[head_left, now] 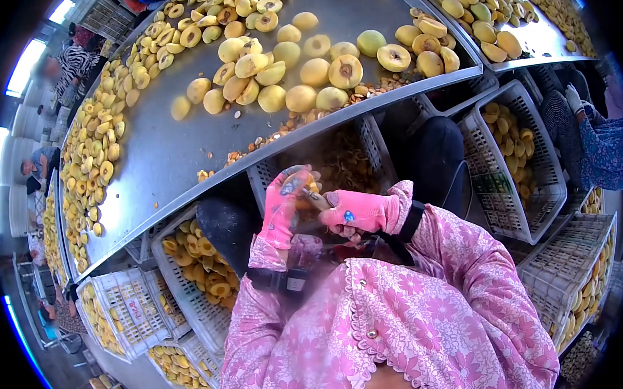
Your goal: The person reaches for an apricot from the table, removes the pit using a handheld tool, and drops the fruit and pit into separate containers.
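Note:
My left hand (282, 204), in a pink glove with bare fingertips, is closed round a piece of yellow peach (312, 183). My right hand (359, 212), gloved the same way, grips a small hand tool (316, 200). The tool's tip is against or close to the peach; its exact shape is hidden by the fingers. Both hands are over a crate of scraps (382, 150) between my knees. Beyond them, on the metal table, lies a heap of yellow peaches (300, 97), some whole and some cut, with loose pits (281, 132) along the near edge.
The metal table's raised rim (268, 151) runs just beyond my hands. A white crate of peach halves (183, 269) stands at my left, another white crate (527, 206) at my right. Halves line the table's far left side. A co-worker's sleeve (601, 147) shows at far right.

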`<action>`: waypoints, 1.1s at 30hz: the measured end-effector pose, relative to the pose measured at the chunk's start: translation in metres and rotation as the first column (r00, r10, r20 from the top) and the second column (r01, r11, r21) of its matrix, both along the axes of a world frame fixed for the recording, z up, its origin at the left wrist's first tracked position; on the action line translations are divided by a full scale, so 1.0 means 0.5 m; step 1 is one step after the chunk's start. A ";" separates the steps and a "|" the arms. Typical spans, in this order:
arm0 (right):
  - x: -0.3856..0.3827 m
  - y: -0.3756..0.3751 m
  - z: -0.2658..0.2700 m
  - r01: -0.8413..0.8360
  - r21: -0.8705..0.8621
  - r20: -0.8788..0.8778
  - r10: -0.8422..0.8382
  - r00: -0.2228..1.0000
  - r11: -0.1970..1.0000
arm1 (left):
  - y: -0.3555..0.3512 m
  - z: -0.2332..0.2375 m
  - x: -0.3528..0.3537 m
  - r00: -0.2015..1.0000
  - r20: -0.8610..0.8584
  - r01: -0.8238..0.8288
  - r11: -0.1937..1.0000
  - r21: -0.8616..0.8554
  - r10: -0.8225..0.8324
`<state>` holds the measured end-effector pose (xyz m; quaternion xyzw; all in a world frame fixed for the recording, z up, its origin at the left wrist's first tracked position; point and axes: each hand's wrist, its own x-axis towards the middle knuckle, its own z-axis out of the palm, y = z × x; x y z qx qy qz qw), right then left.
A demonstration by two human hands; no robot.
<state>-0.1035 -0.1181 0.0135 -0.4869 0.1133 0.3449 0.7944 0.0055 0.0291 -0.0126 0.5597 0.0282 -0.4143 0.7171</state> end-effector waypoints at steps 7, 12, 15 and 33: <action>0.002 0.008 0.003 0.108 0.290 -0.130 -0.073 0.989 0.951 | -0.004 -0.001 0.001 1.000 -0.004 0.020 0.997 -0.078 -0.020; 0.000 0.026 0.007 0.174 0.404 -0.153 -0.121 0.981 0.898 | -0.018 0.001 -0.020 0.988 -0.085 -0.146 0.959 -0.244 0.129; -0.006 0.036 0.006 0.219 0.492 -0.122 -0.182 0.976 0.842 | -0.033 -0.014 -0.019 0.958 -0.234 -0.247 0.890 -0.384 0.165; -0.018 0.005 -0.010 0.238 0.138 -0.043 -0.234 0.971 0.962 | 0.261 0.161 0.188 0.394 0.769 -0.570 0.523 0.634 -0.503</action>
